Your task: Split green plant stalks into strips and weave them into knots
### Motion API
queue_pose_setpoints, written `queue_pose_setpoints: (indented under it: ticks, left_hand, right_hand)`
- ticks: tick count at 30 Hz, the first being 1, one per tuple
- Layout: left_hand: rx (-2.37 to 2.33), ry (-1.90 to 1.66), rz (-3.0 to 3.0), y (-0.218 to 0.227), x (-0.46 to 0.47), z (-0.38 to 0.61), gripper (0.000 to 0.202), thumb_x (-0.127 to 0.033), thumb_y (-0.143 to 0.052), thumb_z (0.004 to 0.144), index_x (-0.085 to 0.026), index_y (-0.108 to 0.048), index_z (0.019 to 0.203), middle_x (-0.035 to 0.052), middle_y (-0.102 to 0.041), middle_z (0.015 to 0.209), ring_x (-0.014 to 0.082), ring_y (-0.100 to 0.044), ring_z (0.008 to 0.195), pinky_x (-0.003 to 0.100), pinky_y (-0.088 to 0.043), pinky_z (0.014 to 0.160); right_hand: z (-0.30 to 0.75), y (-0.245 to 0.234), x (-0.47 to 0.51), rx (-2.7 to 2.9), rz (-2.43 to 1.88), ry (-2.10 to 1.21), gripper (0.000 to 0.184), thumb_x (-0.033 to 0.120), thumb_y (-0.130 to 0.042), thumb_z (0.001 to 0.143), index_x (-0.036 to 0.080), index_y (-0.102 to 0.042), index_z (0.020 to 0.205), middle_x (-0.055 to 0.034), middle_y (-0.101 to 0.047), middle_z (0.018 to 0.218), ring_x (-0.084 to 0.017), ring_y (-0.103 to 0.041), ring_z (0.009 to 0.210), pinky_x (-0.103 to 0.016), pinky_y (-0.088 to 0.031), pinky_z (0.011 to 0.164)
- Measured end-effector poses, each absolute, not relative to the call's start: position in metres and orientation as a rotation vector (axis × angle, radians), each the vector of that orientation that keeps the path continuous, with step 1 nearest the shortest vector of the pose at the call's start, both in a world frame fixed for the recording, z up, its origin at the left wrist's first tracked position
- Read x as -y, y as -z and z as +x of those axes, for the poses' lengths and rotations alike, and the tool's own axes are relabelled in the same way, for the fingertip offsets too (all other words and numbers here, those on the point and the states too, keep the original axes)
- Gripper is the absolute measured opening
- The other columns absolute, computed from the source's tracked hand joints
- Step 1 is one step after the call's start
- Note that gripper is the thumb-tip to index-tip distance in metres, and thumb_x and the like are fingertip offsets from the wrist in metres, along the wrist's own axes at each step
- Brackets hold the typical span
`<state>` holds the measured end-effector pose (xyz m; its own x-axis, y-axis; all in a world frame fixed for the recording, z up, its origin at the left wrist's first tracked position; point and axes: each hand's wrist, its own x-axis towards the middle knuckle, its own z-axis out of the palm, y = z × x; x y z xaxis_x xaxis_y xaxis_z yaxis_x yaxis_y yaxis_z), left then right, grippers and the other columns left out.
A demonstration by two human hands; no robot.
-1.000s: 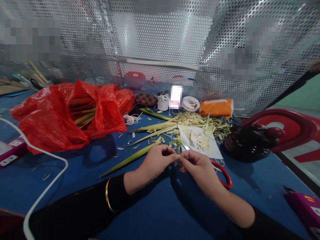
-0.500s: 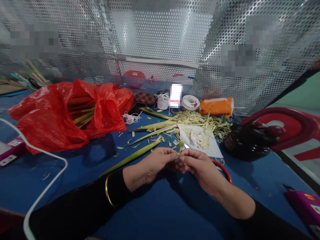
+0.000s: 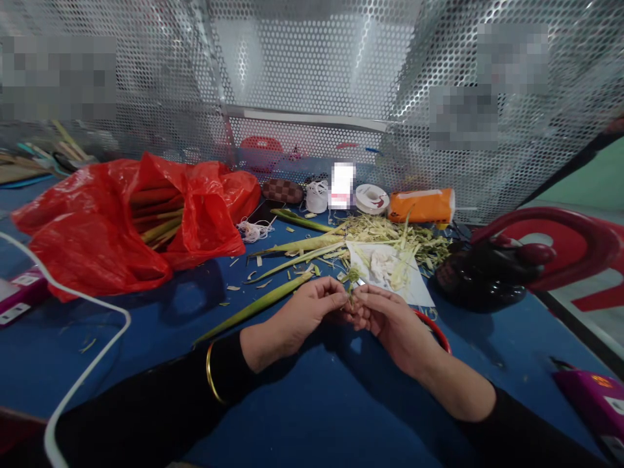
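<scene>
My left hand [image 3: 314,305] and my right hand [image 3: 394,325] meet over the front of the blue table, fingers pinched close together. Between the fingertips is a small green plant-fibre piece [image 3: 353,276], its rounded top standing above them; its lower part is hidden by the fingers. A shiny metal tip [image 3: 361,282] shows beside it, and I cannot tell what it belongs to. Just beyond the hands, a white paper sheet [image 3: 419,292] carries pale fibres and a crumpled white wad [image 3: 383,265]. Long green stalks [image 3: 258,312] lie left of the fingers.
A red plastic bag [image 3: 97,227] of stalks stands at left, near a white cable [image 3: 104,299]. Shredded fibres [image 3: 390,231], a spool [image 3: 372,199] and an orange packet [image 3: 422,205] lie at the back. A black pot [image 3: 480,279] stands right; a red curved object [image 3: 436,331] is partly behind my right hand.
The green piece has risen higher above the fingertips, so more of its rounded top shows. Both hands have shifted their finger hold slightly. The view has barely moved.
</scene>
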<state>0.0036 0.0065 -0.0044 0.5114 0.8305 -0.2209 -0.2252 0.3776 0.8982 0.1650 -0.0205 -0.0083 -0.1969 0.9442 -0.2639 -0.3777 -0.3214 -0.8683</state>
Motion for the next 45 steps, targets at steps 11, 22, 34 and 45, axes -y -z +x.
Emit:
queue_pose_setpoints:
  ticks: [11, 22, 34, 45]
  left_hand:
    - [-0.918, -0.792, 1.355, 0.007, -0.0028, 0.0054, 0.008, -0.018, -0.061, 0.075, -0.017, -0.054, 0.07, -0.0024, -0.057, 0.064, 0.0118, -0.054, 0.062, 0.024, -0.041, 0.062]
    - [-0.701, -0.672, 0.799, 0.004, -0.0044, 0.0025, 0.026, -0.028, -0.078, 0.067, -0.014, -0.057, 0.07, 0.0003, -0.061, 0.066, 0.0103, -0.059, 0.062, 0.024, -0.046, 0.069]
    - [-0.848, -0.718, 0.993, 0.0034, -0.0047, 0.0036, 0.028, -0.036, -0.079, 0.067, -0.013, -0.063, 0.069, 0.0019, -0.065, 0.065, 0.0104, -0.058, 0.062, 0.024, -0.045, 0.068]
    - [-0.911, -0.826, 1.198, 0.0034, -0.006, 0.0056, 0.021, -0.033, -0.068, 0.075, -0.014, -0.062, 0.067, -0.0002, -0.06, 0.063, 0.0107, -0.055, 0.061, 0.025, -0.045, 0.066]
  right_hand:
    - [0.1591, 0.0082, 0.0233, 1.144, -1.219, -1.349, 0.031, 0.037, -0.074, 0.072, 0.018, -0.059, 0.054, 0.0024, -0.056, 0.054, -0.011, -0.049, 0.056, -0.026, -0.039, 0.059]
    - [0.1648, 0.006, 0.023, 1.032, -1.07, -1.615, 0.023, 0.037, -0.075, 0.073, 0.017, -0.066, 0.067, -0.0015, -0.065, 0.066, -0.013, -0.056, 0.064, -0.027, -0.042, 0.065]
    - [0.167, 0.0145, 0.0199, 1.166, -1.176, -1.358, 0.025, 0.036, -0.071, 0.077, 0.018, -0.059, 0.063, 0.0014, -0.058, 0.061, -0.014, -0.05, 0.063, -0.029, -0.038, 0.066]
    - [0.1669, 0.0152, 0.0192, 1.168, -1.181, -1.324, 0.021, 0.034, -0.07, 0.078, 0.018, -0.061, 0.067, 0.0022, -0.056, 0.062, -0.013, -0.047, 0.063, -0.028, -0.037, 0.065]
